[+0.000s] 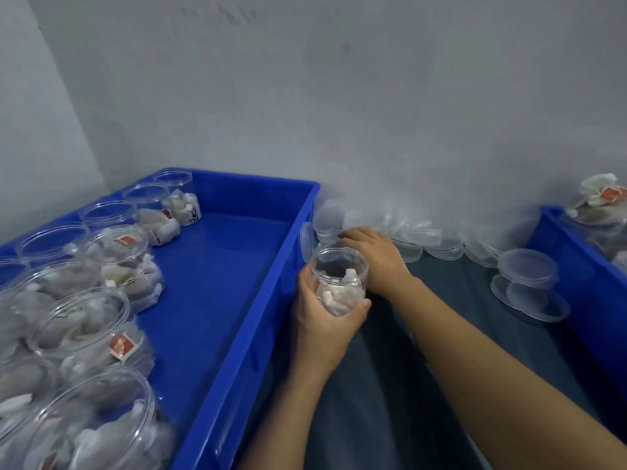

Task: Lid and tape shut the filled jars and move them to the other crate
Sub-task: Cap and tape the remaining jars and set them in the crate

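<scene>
A person's left hand [322,320] grips an open clear plastic jar [339,283] filled with pale tea-bag-like sachets, fingers and thumb curled round its lower half, holding it upright over the dark grey worktop [390,385] just beside the right wall of a large blue crate [237,300]. The right hand [373,256] reaches past the jar to a heap of clear lids [424,239] piled against the grey wall [305,96], its fingers bent down among the lids nearest the crate; whether it has hold of one cannot be told, as the fingertips are hidden. The jar in hand has no lid on it. Inside the large crate, more open filled jars [84,320] crowd the left side in rows running from the near corner to the far one, some showing small red tags on the sachets, while the crate's right half shows bare blue floor. At the far right stands a second blue crate [583,286], only partly in view, holding filled jars whose tops are too blurred to read. Just beside it on the worktop sits a small stack of lids [527,283], apart from the main heap.
</scene>
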The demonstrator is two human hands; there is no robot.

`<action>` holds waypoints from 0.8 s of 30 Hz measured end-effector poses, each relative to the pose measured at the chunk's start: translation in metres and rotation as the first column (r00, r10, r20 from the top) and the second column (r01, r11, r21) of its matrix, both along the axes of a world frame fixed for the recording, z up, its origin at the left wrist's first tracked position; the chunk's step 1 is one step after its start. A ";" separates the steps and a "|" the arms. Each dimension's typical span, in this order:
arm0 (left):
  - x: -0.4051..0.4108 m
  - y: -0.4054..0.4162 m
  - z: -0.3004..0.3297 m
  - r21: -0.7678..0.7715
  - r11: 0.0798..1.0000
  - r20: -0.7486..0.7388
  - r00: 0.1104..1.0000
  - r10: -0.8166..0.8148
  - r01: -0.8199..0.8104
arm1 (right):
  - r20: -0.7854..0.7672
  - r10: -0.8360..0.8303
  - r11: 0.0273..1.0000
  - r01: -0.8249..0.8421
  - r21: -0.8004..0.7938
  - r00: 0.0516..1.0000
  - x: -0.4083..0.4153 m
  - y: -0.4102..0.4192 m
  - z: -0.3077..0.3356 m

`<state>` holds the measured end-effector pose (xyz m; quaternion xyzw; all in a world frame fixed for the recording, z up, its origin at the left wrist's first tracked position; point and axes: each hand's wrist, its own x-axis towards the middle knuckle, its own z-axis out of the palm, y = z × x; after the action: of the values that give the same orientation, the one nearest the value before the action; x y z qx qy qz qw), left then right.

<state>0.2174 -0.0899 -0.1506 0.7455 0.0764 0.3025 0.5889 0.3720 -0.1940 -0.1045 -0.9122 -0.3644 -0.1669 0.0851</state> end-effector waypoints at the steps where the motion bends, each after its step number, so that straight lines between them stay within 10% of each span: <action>1: 0.000 0.000 -0.001 0.002 1.000 0.003 1.000 -0.004 0.004 | 0.018 -0.001 1.000 0.001 -0.005 1.000 0.001 0.002 0.000; 8: -0.002 0.000 0.003 0.014 1.000 0.022 1.000 -0.002 0.002 | -0.065 -0.049 0.926 0.070 0.371 0.997 -0.012 -0.014 0.026; 15: -0.013 -0.007 0.010 0.258 0.965 -0.021 0.999 -0.044 0.048 | -0.434 0.162 0.451 0.325 0.831 0.886 -0.062 -0.063 0.077; 19: -0.020 -0.020 0.019 0.448 0.894 0.004 0.999 -0.035 0.030 | -0.496 0.001 0.781 0.310 0.543 0.868 -0.091 -0.082 0.067; 24: -0.029 -0.028 0.022 0.569 0.820 -0.023 0.998 -0.061 0.063 | -0.400 -0.113 0.866 0.287 0.409 0.910 -0.104 -0.100 0.054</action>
<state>0.1884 -0.1179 -0.1281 0.8900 -0.0404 0.2909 0.3489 0.2681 -0.2941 -0.0508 -0.9141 -0.1944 -0.0850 0.3456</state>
